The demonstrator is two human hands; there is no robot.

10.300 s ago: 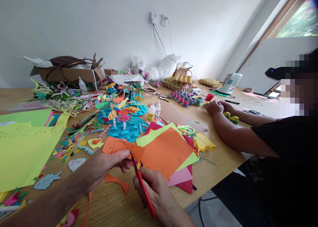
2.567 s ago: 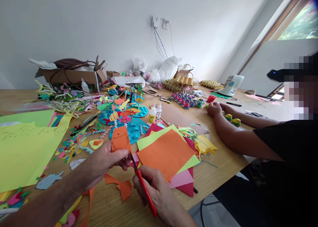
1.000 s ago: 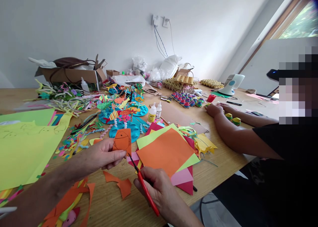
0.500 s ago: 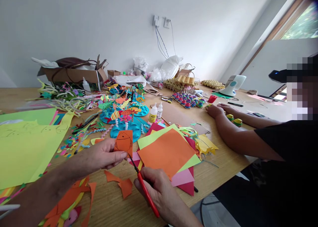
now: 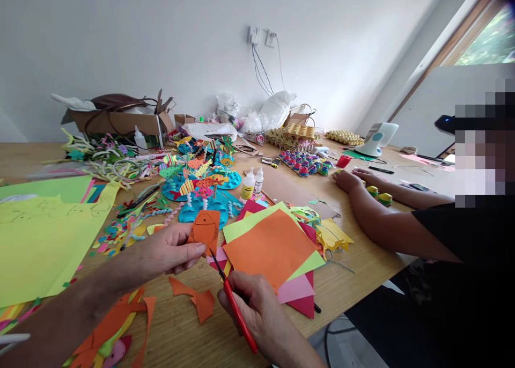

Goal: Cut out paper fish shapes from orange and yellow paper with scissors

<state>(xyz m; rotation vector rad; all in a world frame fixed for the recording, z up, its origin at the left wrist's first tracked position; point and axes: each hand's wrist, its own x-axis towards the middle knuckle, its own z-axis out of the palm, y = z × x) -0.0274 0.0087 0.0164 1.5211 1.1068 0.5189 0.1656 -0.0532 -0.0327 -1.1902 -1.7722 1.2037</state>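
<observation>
Wooden table (image 5: 173, 333), cluttered. Stacked sheets (image 5: 269, 244), orange uppermost, near centre. Right hand (image 5: 257, 303), fingers curled closely round red-handled scissors (image 5: 240, 318), blades at lower edge of fish card (image 5: 206, 226). Left hand (image 5: 171, 248), thumb and fingers pinched together on same orange card, raised just left of sheets. Orange offcuts (image 5: 203, 305), on tabletop below.

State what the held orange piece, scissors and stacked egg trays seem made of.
Orange piece: matte paper or thin card, flat and crisp-edged. Scissors: slim dark blades, probably metal; smooth, evenly red handles, likely plastic. Egg trays: dull, likely molded pulp, tan and bumpy.
</observation>
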